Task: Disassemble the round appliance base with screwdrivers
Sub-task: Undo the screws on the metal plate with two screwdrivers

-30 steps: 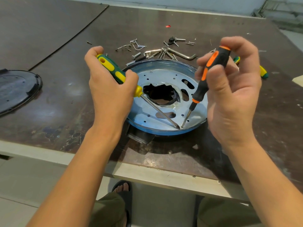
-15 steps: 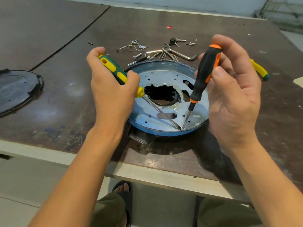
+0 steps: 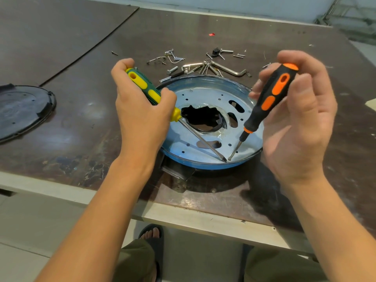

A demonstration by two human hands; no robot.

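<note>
Since the earlier frames the right hand point(image 3: 301, 127) has shifted its hold, so the orange-and-black screwdriver point(image 3: 270, 98) leans further right and hides a yellow tool that lay beyond it; both blade tips remain at one spot.

Far left, a black round cover point(image 3: 22, 110) lies flat on the dark brown tabletop point(image 3: 203, 23). This surface is worn, with scuffed, peeling patches near its pale front edge. A seam runs diagonally between two boards.

The left hand point(image 3: 140, 110) has its fingers clamped round the green-and-yellow screwdriver point(image 3: 146, 88), whose shaft slants down across the round base point(image 3: 209, 94). The base, a blue metal pan with a ragged central hole, sits near the front edge, between the hands.

Just behind it lie loose screws and hex keys point(image 3: 203, 66), and farther back a red scrap point(image 3: 211, 34).

The right fingers and thumb are curled round the orange-and-black handle.

A pale wall borders the far edge. Pale floor and a sandalled foot point(image 3: 152, 239) show below.
</note>
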